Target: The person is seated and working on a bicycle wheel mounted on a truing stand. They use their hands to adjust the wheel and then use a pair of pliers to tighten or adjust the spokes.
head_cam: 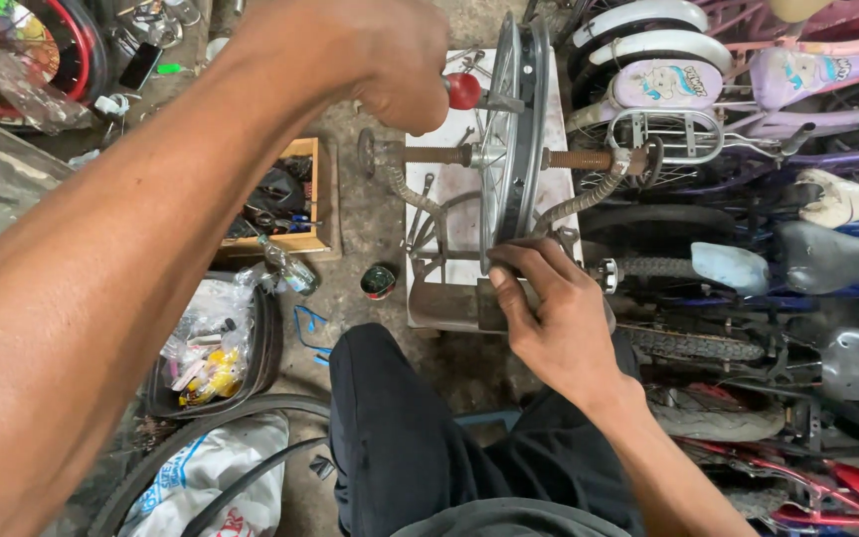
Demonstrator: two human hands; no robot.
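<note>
Wheel rim [514, 139], bare of tyre and laced with thin spokes, stands upright on edge in a rusty truing stand [449, 249], its axle resting across the stand's two arms straight in front of the seated person. The left hand [400, 65] is closed tight around a tool with a red handle [463, 89], whose tip meets the rim near its top on the left side. The right hand [549, 313] lies lower down, fingers curled against the bottom of the rim where it meets the stand's base, thumb and forefinger seeming to pinch at the metal there. To my eye the rim is light for its size and stiff around the hoop, but the spokes are thin and would bend if grabbed; the smooth metal looks slick, so the edge of the hoop or the axle ends look like the safer places to grip. Left of the stand on the dirty floor sit a small round tin [379, 281], a wooden box of tools [285, 199] and a dark tub of packets [213, 343], with a tyre [201, 438] nearer the knees. To the right, children's bicycles [738, 89] and saddles crowd close together.
</note>
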